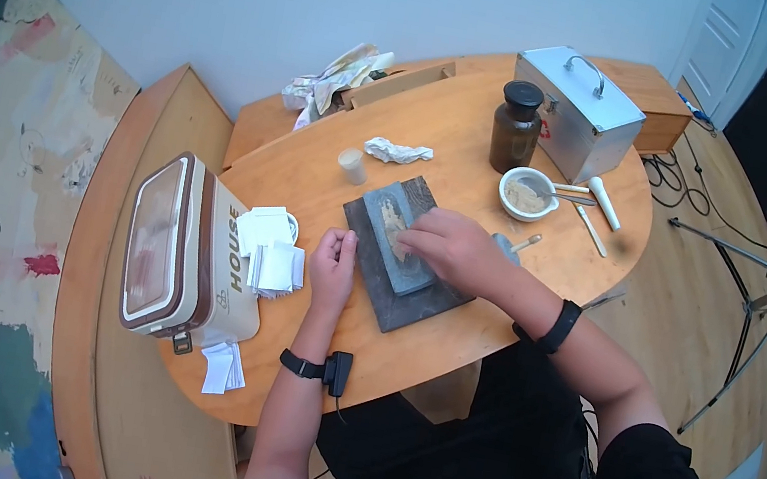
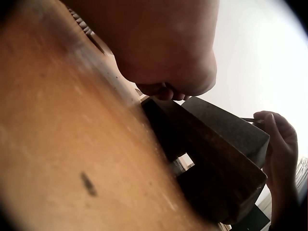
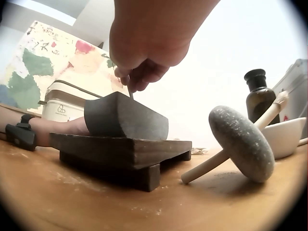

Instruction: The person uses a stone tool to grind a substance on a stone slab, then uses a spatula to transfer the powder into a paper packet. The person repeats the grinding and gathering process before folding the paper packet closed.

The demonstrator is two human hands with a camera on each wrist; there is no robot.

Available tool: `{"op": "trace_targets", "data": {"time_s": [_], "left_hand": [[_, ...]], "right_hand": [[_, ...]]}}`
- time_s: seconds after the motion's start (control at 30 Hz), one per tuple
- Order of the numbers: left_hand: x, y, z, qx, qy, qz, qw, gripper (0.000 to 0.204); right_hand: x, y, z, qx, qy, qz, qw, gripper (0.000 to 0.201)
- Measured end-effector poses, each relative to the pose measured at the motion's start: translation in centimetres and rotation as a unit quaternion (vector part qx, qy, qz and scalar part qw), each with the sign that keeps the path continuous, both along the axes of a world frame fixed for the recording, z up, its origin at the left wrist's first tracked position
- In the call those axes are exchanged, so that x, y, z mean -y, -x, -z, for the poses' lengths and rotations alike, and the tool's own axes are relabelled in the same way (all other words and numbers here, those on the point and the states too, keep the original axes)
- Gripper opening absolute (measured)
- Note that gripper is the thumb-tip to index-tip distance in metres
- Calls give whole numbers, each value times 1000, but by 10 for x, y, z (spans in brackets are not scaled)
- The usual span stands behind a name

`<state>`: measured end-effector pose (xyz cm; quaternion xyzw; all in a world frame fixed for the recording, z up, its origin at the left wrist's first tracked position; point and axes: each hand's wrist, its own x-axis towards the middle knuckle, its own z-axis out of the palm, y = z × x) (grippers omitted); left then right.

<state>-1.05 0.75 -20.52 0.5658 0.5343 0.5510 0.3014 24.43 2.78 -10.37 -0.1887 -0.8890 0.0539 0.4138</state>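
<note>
A grey stone block [image 1: 398,242] lies on a dark wooden board [image 1: 406,314] with short feet, and pale tan powder [image 1: 394,221] is spread on the block's top. Over the block, my right hand [image 1: 453,246] pinches a thin metal tool [image 3: 131,92] that points down at the stone's top. Most of this tool is hidden by the fingers. My left hand [image 1: 331,266] rests beside the board's left edge, its fingers loosely curled; nothing shows in it. In the right wrist view, part of the left hand is hidden behind the block.
To the right stand a stone disc with a wooden handle [image 3: 240,144], a white mortar [image 1: 528,175] of powder with a spoon, a pestle [image 1: 604,205], a brown jar [image 1: 515,135] and a metal case [image 1: 586,121]. At left are paper slips [image 1: 275,269] and a cream box [image 1: 230,305]; behind, a small cup [image 1: 352,166] and crumpled tissue [image 1: 398,152].
</note>
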Motion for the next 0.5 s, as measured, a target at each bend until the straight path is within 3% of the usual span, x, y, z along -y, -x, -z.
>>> {"op": "trace_targets", "data": {"time_s": [0.13, 0.33, 0.5], "left_hand": [[1, -3, -5, 0, -12, -6, 1000, 17], [3, -4, -9, -10, -16, -25, 1000, 9], [6, -7, -17, -46, 7, -29, 998, 14]], "right_hand": [[-10, 7, 2, -28, -21, -5, 999, 10], [9, -3, 3, 31, -3, -45, 999, 16], [-12, 3, -2, -11, -38, -11, 999, 18]]}}
